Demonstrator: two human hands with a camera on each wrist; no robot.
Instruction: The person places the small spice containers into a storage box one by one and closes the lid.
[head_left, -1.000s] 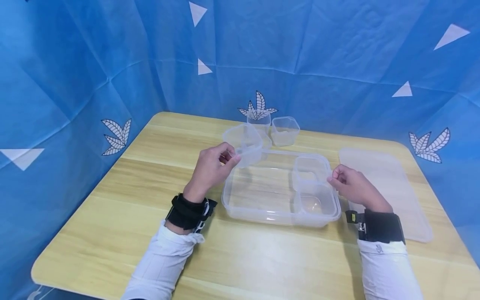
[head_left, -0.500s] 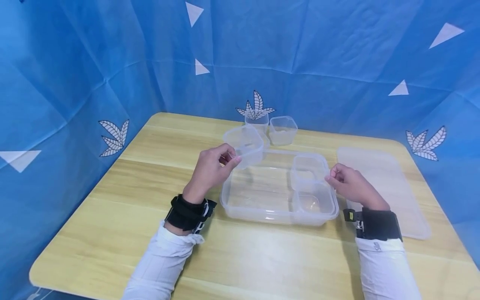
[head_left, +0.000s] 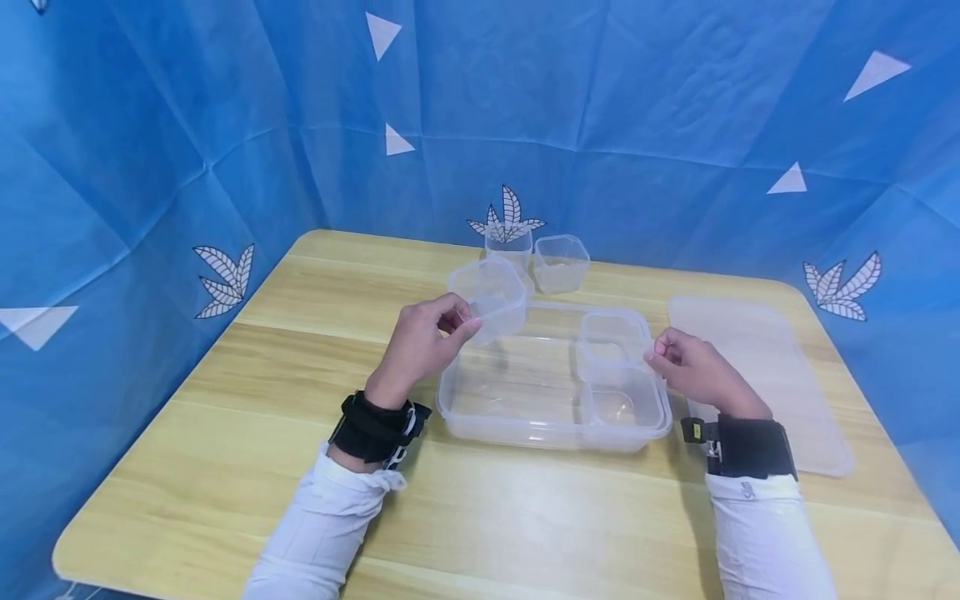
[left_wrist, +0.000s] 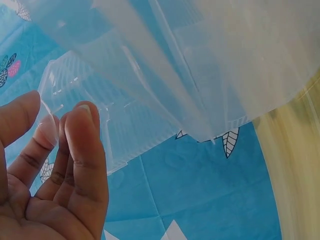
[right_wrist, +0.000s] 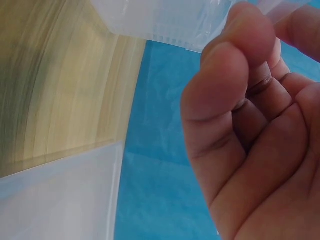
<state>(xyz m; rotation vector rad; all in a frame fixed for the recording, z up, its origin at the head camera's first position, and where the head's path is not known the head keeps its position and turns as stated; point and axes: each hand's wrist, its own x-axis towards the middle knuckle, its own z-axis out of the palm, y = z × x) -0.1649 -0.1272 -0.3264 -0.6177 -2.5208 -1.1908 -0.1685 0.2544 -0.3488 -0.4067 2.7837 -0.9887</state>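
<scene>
The fingers of the left hand [head_left: 427, 337] pinch the near rim of a small clear plastic compartment cup [head_left: 498, 296], which sits just ahead of the fingertips, at the left rear corner of a large rectangular clear food box [head_left: 517, 429]. That box stretches from below the left fingers across to the fingers of the right hand [head_left: 697, 371], which are bent and meet the thumb at its right rim, pinching it; whether they also catch the edge of an inner cup is impossible to tell. Just to the left of the right fingers, two compartment cups sit in the box side by side, a rear cup [head_left: 611, 333] and a front cup [head_left: 622, 408]. Beyond the left fingers and the cup they hold, two more clear cups stand near each other: a farther left cup [head_left: 508, 242] and an angular right cup [head_left: 561, 267]. To the right of the right fingers, partly beneath that arm, a flat translucent lid [head_left: 750, 358] lies on the wood-grained surface [head_left: 225, 433]. Behind the fingers come black wrist straps [head_left: 372, 427] and white sleeves [head_left: 322, 525]. Farthest from the fingers, a blue cloth [head_left: 480, 92] with white triangles and leaf prints hangs past the far edge.
</scene>
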